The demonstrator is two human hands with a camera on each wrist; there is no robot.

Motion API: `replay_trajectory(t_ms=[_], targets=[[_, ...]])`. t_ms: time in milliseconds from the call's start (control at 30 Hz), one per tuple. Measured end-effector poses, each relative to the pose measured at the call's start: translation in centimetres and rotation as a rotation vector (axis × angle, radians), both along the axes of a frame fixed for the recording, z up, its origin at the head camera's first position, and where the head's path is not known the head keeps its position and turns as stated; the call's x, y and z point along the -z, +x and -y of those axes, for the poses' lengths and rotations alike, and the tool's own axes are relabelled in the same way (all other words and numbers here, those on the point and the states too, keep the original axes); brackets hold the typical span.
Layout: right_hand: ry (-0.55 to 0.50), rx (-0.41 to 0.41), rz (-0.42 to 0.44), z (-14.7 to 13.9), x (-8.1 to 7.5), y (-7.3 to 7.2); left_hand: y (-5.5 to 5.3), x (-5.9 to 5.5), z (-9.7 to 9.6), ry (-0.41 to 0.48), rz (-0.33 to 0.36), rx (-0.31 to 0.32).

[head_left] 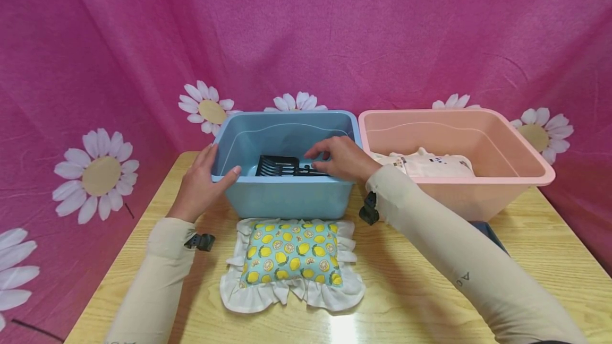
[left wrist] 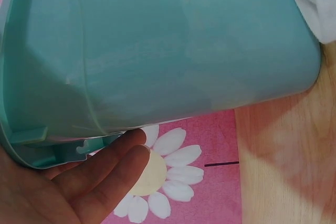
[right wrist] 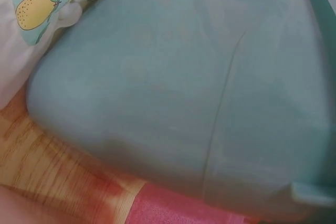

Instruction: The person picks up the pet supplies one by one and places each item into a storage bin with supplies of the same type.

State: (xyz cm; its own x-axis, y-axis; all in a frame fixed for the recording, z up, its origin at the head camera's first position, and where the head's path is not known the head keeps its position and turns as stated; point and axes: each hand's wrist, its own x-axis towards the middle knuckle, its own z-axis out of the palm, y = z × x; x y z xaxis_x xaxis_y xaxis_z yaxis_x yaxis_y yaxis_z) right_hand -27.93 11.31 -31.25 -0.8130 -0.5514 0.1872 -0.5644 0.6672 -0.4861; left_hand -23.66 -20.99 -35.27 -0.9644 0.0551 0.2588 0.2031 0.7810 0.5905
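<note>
My left hand (head_left: 203, 183) holds the near left corner of the blue plastic tub (head_left: 291, 198), thumb over the rim. In the left wrist view its fingers (left wrist: 113, 174) lie along the outside of the tub wall. My right hand (head_left: 341, 158) reaches over the near right rim into the tub, thumb and index finger apart. Below it lies a black slotted scoop (head_left: 279, 166) on the tub floor; its handle end is hidden. The right wrist view shows the tub's outer wall (right wrist: 142, 87), not the fingers.
A pink tub (head_left: 478, 195) touches the blue one on the right, with white printed cloth (head_left: 430, 165) inside. A frilled lemon-print cushion (head_left: 292, 254) lies in front on the wooden table (head_left: 406, 291). A dark blue item (head_left: 487, 232) shows partly behind the right forearm.
</note>
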Motion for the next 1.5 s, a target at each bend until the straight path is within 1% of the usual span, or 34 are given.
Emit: replay_trajectory(t_ms=[467,967,1067,1267,1500], targets=[[0.004,-0.003,-0.015,-0.04,0.17,-0.08,0.07,0.00,-0.05,0.002,-0.001,-0.001],[-0.005,-0.010,-0.008,-0.09,0.05,0.00,0.02,0.16,-0.11,0.013,0.008,-0.012],[-0.012,-0.016,-0.021,-0.14,0.02,-0.05,0.00,0.12,-0.13,0.014,0.007,-0.013],[-0.034,-0.039,-0.072,-0.29,0.04,-0.12,0.03,0.07,-0.20,0.017,0.005,-0.008],[-0.062,-0.063,-0.113,-0.37,-0.05,-0.08,0.07,0.11,-0.12,0.017,0.016,-0.007]])
